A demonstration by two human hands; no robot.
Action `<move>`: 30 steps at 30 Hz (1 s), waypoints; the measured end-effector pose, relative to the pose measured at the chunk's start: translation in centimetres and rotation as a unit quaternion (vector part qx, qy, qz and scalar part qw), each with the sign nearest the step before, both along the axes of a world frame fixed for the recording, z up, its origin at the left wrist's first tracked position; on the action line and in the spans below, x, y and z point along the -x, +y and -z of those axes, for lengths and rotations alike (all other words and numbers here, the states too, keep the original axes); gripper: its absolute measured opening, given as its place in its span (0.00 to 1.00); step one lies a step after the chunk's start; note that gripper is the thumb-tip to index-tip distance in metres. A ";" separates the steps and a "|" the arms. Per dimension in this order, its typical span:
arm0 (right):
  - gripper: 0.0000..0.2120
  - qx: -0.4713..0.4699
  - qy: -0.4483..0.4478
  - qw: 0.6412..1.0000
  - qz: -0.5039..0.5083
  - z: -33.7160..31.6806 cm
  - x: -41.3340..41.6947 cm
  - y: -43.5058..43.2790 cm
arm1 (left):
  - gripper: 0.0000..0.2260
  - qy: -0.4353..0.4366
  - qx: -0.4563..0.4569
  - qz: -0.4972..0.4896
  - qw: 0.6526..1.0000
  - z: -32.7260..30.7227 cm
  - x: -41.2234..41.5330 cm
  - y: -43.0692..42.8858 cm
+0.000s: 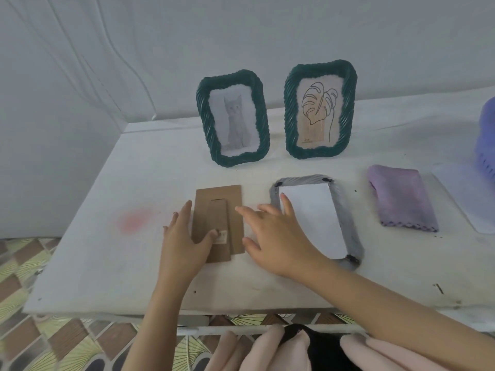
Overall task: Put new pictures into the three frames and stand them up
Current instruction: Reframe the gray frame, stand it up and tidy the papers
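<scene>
**Third frame face down, backing board off to its left**

Nearest: pale pink cloth (270, 352) and something black at the bottom edge, below the bench (107, 263) rim. Patterned floor tiles (40, 330) to the left.

Left hand (184, 236): lies flat, fingers spread, on the left edge of the brown backing board (218, 207); thumb rests on the board's lower part near a small label. Nothing gripped.

Right hand (270, 231): open, fingers spread. One fingertip touches the white sheet (313, 218) near its top left corner; other fingers reach left toward the board's right edge. Cannot tell if they touch it. Nothing pinched.

Backing board lies flat, its stand flap folded flat. Just to the right, the grey frame (356, 236) lies face down, white sheet set in its back opening, small dark clips at the corners.

Right of that, apart: a folded purple cloth (401, 196). Pink stain (134, 220) on the bench to the left.

Farther back, two green frames stand upright side by side: cat frame (233, 116) on the left, leaf frame (320, 108) on the right. A purple basket (486, 140) is cut off by the right edge. White sheeting (107, 62) hangs behind.
</scene>
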State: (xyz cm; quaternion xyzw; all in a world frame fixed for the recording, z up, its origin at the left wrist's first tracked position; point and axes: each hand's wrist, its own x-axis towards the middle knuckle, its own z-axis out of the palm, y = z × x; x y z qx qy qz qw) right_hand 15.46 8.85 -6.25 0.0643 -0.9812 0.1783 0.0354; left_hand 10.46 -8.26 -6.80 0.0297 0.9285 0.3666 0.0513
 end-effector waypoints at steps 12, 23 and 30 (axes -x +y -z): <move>0.24 0.316 0.002 0.941 0.121 0.5 0.5 -2.3 | 0.17 -0.080 -0.337 -0.049 0.937 -2.3 0.6 -0.1; 0.13 0.498 0.078 0.830 0.238 -0.9 -1.3 1.1 | 0.18 -0.118 -0.361 0.064 0.923 -3.7 0.4 2.9; 0.15 0.448 0.078 0.851 0.263 -1.8 -3.6 6.7 | 0.17 -0.015 -0.167 0.189 0.968 -3.2 -0.1 7.4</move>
